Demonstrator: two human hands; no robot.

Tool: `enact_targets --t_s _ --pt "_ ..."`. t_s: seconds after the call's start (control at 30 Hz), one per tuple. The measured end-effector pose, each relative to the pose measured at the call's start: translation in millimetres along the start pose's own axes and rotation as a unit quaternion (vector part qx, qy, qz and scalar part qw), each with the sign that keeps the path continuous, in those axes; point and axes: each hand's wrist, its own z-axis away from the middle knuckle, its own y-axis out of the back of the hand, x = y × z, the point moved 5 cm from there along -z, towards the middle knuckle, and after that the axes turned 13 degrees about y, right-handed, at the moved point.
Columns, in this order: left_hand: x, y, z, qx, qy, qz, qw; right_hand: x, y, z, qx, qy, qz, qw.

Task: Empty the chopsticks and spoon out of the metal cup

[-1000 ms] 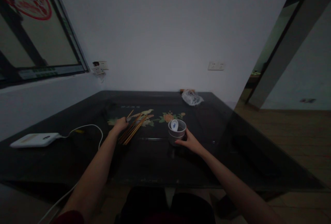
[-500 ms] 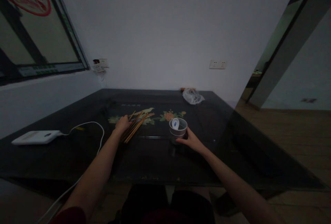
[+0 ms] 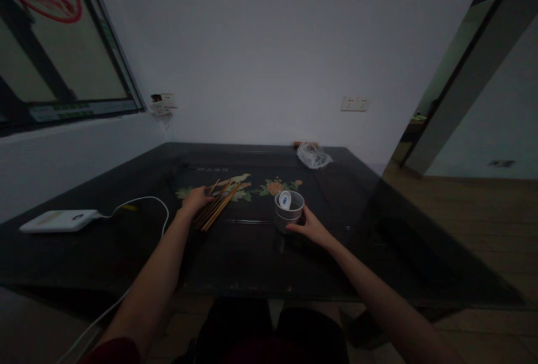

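A bundle of wooden chopsticks (image 3: 219,203) lies on the dark glass table (image 3: 252,263), over a painted flower pattern. My left hand (image 3: 195,200) rests on the near end of the bundle with its fingers curled over the sticks. To the right stand stacked pale bowls (image 3: 289,208) with a white spoon (image 3: 284,200) inside the top one. My right hand (image 3: 311,228) grips the lower side of the bowls.
A white flat device (image 3: 59,220) with a white cable (image 3: 147,203) lies at the table's left. A crumpled plastic bag (image 3: 313,156) sits at the far edge by the wall. A window is at left, an open doorway and wooden floor at right.
The view has shifted slightly. My left hand has closed a little more over the chopsticks; my right hand stays on the bowls.
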Motion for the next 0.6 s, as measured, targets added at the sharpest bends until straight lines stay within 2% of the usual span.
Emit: enact_targets --t_s 0.1,0.17,0.23,0.3,0.47,0.6 --pt "-0.1 6.1 3.8 0.005 0.008 -0.003 1.0 -1.3 -1.0 0.1 0.0 0.003 -0.002 1.0" --pt "6.5 17.0 11.4 0.047 -0.003 0.006 0.999 -1.8 -1.6 0.2 0.001 0.005 -0.008 1.0" --pt "20.5 31.9 23.4 0.1 -0.037 0.03 0.994 -2.4 -1.9 0.4 0.005 0.003 -0.013 1.0" --pt "40.8 46.2 37.7 0.121 -0.09 0.066 0.986 -3.8 -2.0 0.4 0.007 0.003 -0.014 1.0" --pt "94.0 71.6 75.0 0.086 -0.197 0.171 0.961 -8.4 -1.6 -0.2 0.0 0.013 0.0 1.0" --pt "128.7 73.4 106.5 0.044 -0.264 0.245 0.932 -7.7 -1.6 -0.9 -0.003 0.018 -0.003 1.0"
